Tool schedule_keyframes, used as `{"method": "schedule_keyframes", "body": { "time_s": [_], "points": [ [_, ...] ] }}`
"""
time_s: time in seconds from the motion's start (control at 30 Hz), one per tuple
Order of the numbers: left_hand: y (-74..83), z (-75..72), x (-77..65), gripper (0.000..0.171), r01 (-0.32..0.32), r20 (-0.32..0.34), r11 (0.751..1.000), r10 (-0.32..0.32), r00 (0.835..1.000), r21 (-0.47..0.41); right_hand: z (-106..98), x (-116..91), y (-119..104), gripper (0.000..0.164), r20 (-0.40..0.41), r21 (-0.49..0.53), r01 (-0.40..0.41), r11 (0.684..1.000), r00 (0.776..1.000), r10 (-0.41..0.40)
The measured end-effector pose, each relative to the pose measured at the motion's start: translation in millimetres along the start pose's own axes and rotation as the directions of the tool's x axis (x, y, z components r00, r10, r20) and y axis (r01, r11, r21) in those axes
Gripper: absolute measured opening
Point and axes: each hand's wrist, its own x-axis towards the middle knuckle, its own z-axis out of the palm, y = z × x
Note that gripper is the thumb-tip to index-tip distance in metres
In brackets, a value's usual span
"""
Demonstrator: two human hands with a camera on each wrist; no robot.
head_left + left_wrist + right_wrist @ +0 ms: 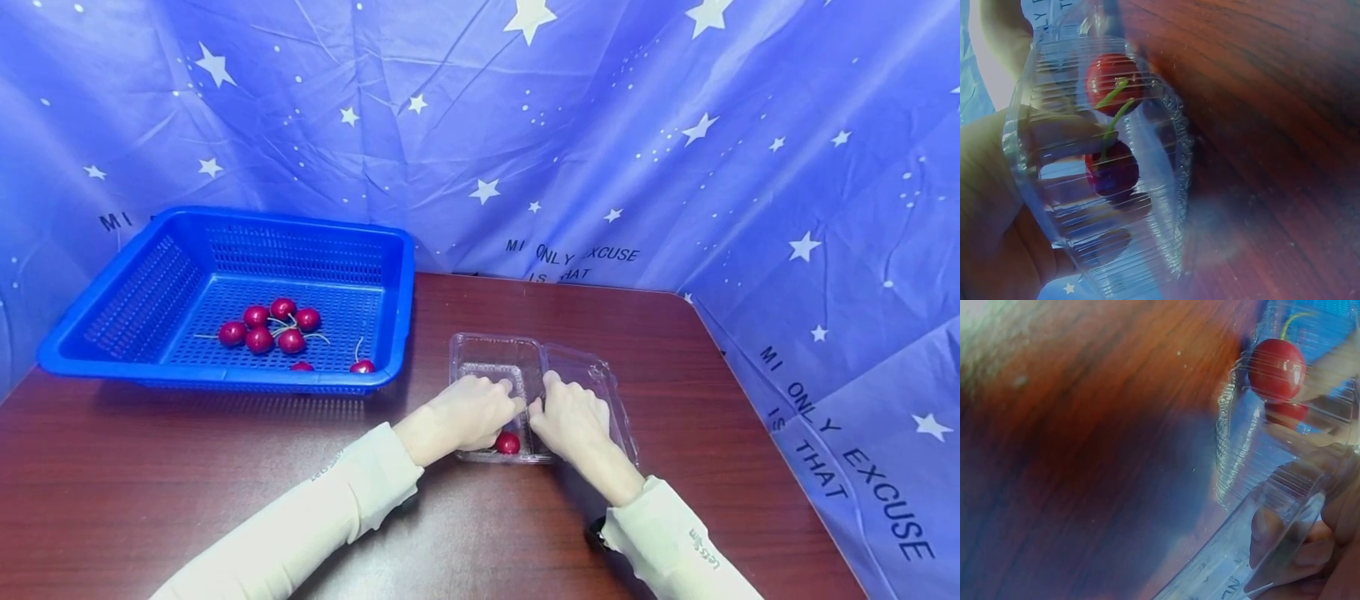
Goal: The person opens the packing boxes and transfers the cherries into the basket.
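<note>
A clear plastic clamshell box (497, 343) sits on the table with its lid (592, 364) folded out to the right. My left hand (480, 412) reaches down inside the box, its fingers around a red cherry (1116, 170) with a green stem. Another cherry (507, 442) rests by the near wall of the box. On the hinge side, my right hand (573, 417) grips the plastic where box and lid meet, with curled fingertips (1266, 528) seen through the plastic. In the head view, the left hand hides the cherry it holds.
At the left stands a blue perforated basket (408, 275), with several stemmed cherries (260, 339) on its floor. Both rest on a dark red-brown wooden table (420, 533). A blue star-printed cloth (442, 150) hangs behind and along the right side.
</note>
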Motion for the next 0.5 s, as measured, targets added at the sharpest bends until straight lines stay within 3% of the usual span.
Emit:
{"method": "schedule_keyframes", "body": {
  "time_s": [0.5],
  "points": [
    [-14.7, -19.9, 4.4, 0.021, 0.028, -0.006, 0.998, -0.028, 1.000, -0.048, -0.6, 0.4, -0.9, 0.017, 0.001, 0.007, 0.000, 1.000, 1.000, 0.000]
  ]
}}
